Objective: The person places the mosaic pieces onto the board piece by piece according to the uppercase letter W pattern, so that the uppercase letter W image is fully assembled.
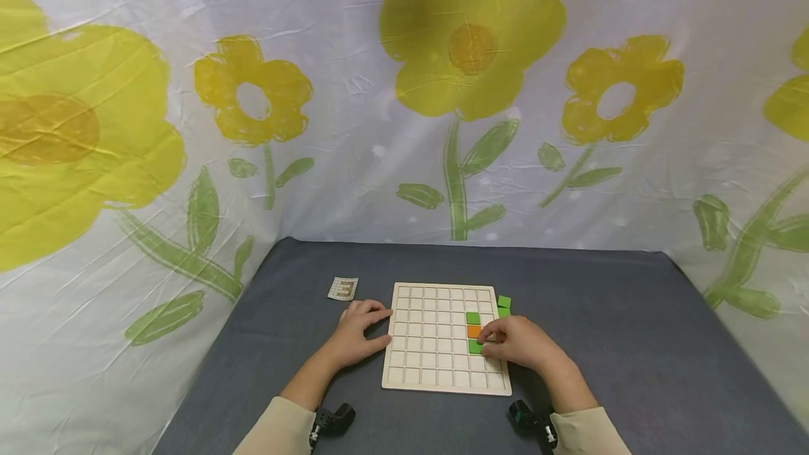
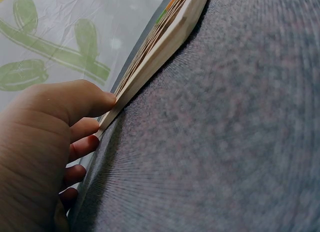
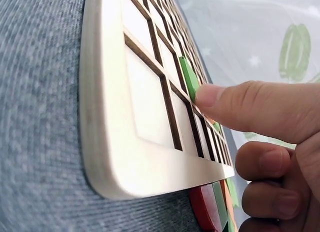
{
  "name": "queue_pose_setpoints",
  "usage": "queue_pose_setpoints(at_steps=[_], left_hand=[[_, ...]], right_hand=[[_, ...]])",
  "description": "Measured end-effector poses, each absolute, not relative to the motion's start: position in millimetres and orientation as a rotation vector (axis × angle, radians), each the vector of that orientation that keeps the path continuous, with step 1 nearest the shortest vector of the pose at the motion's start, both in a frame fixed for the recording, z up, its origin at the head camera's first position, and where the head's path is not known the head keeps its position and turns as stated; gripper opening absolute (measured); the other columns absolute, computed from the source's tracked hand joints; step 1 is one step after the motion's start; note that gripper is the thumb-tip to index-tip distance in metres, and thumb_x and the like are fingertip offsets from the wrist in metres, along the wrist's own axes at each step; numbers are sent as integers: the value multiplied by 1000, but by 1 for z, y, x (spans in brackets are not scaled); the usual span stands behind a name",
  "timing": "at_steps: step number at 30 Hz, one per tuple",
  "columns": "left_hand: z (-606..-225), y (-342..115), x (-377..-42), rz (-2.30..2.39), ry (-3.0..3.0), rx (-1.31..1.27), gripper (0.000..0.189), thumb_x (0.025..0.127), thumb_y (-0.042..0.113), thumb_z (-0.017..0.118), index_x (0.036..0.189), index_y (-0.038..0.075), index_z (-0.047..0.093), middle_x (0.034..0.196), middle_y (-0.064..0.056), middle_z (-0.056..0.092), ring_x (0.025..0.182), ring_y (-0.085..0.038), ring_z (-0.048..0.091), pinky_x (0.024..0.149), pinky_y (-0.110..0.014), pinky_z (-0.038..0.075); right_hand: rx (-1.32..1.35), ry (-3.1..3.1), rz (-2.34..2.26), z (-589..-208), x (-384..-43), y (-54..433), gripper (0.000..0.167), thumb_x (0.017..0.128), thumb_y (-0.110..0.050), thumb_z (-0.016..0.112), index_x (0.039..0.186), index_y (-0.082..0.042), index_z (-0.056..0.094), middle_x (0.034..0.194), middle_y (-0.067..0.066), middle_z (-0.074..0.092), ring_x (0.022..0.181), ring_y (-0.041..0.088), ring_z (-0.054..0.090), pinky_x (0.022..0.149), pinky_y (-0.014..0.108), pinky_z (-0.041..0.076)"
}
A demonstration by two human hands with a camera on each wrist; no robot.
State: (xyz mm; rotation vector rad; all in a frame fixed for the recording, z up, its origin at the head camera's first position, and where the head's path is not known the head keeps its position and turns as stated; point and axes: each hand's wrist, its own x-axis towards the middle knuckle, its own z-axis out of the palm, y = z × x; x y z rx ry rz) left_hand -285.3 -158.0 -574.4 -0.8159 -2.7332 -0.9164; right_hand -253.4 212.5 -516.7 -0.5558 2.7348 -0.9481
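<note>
A pale wooden grid board [image 1: 428, 360] lies on the dark cloth. My left hand [image 1: 357, 332] rests at its left side; in the left wrist view the thumb and fingertips [image 2: 107, 100] touch the board's edge. On the board's right part, a green square tile [image 1: 472, 318], an orange tile [image 1: 474, 331] and another green tile [image 1: 475, 347] form a column. My right hand [image 1: 521, 344] pinches that nearest green tile at its cell. From the right wrist, the thumb meets one end of this tile [image 3: 188, 77], and the index fingertip is hidden.
A small printed card [image 1: 343, 288] lies beyond my left hand. Loose green tiles [image 1: 503, 302] sit along the board's right side; a red tile [image 3: 205, 207] is also there in the right wrist view. A flowered curtain [image 1: 354, 160] hangs behind the table.
</note>
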Motion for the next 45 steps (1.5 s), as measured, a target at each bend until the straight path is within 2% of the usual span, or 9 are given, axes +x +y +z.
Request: queue_pose_setpoints(at_steps=[6, 10, 12, 17, 26, 34, 38, 45], left_hand=[[-576, -153, -284, -895, -2728, -836, 48, 93, 30, 76, 136, 12, 69, 128, -3, 59, 121, -29, 47, 100, -55, 35], [-572, -152, -282, -930, -2738, -830, 48, 93, 29, 76, 136, 11, 68, 128, -4, 59, 122, -30, 46, 101, -56, 34], [-570, -153, -282, -935, -2743, -822, 48, 93, 29, 76, 136, 11, 68, 129, -5, 59, 123, -31, 46, 101, -56, 33], [-570, -156, -284, -930, -2764, -803, 48, 93, 30, 76, 137, 12, 68, 130, -4, 58, 124, -31, 45, 101, -56, 33], [-573, -158, -281, -935, -2768, -787, 48, 93, 29, 76, 137, 12, 68, 130, -5, 58, 125, -32, 45, 101, -56, 33], [-569, -156, -284, -947, -2771, -793, 47, 93, 29, 76, 137, 12, 68, 130, -6, 58, 125, -32, 45, 102, -57, 33], [-567, -156, -286, -952, -2766, -810, 47, 94, 28, 75, 137, 12, 68, 131, -6, 58, 126, -33, 44, 102, -57, 32], [-570, -158, -286, -945, -2780, -802, 47, 94, 28, 76, 137, 12, 68, 132, -5, 58, 127, -32, 44, 103, -57, 33]], right_hand=[[-462, 2742, -915, -516, -247, 215, 8, 90, -19, 80, 97, -22, 81, 61, -6, 59, 52, 12, 51, 53, 31, 42], [-509, 2736, -918, -514, -244, 219, 12, 92, -23, 78, 103, -21, 82, 75, -7, 69, 58, 8, 50, 56, 29, 41], [-566, 2724, -925, -514, -243, 222, 17, 96, -26, 74, 109, -20, 82, 77, -6, 67, 57, 5, 46, 55, 26, 40], [-602, 2732, -981, -512, -236, 235, 24, 101, -27, 67, 120, -16, 78, 61, -6, 51, 51, 6, 41, 52, 25, 38], [-381, 2716, -1133, -507, -224, 272, 18, 93, -12, 74, 111, -7, 77, 62, -4, 41, 54, 10, 35, 54, 28, 35], [-336, 2753, -994, -510, -219, 282, 26, 81, -15, 86, 103, -10, 74, 71, 0, 48, 64, 17, 44, 61, 33, 36], [-318, 2786, -929, -512, -219, 278, 29, 80, -16, 87, 105, -14, 73, 74, 0, 49, 67, 17, 45, 63, 34, 35], [-293, 2810, -888, -518, -218, 273, 28, 82, -18, 86, 108, -16, 75, 70, 0, 48, 64, 16, 44, 63, 34, 34]])
